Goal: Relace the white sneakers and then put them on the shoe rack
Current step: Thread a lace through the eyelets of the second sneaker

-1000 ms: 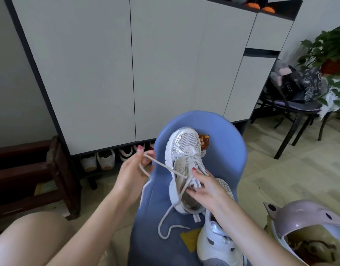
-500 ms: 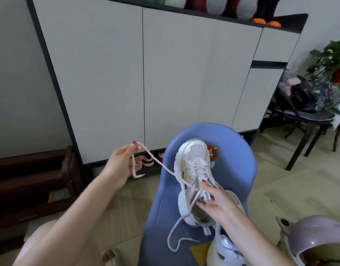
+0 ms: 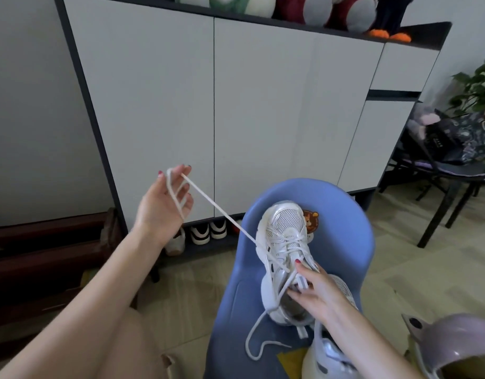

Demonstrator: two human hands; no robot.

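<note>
Behind everything, tall white cabinet with dark frame, plush toys along its top, several shoes in the open gap at its foot. At right, dark chair piled with a bag, leafy plant beyond. At centre, blue seat with bear sticker, bearing the first white sneaker, toe toward the cabinet, opening toward the camera. Lower right, lilac helmet. Near bottom edge, second sneaker on the seat, just below the first and partly under the right forearm. Raised at left, well apart from the sneaker, left hand, palm toward the camera, fingers loosely curled with lace looped round them and drawn taut to the eyelets. At the sneaker's collar, right hand, forefinger pressed on the crossed laces, thumb and remaining fingers gripping the tongue and collar. Below the heel, free lace end trailing slack on the seat.
</note>
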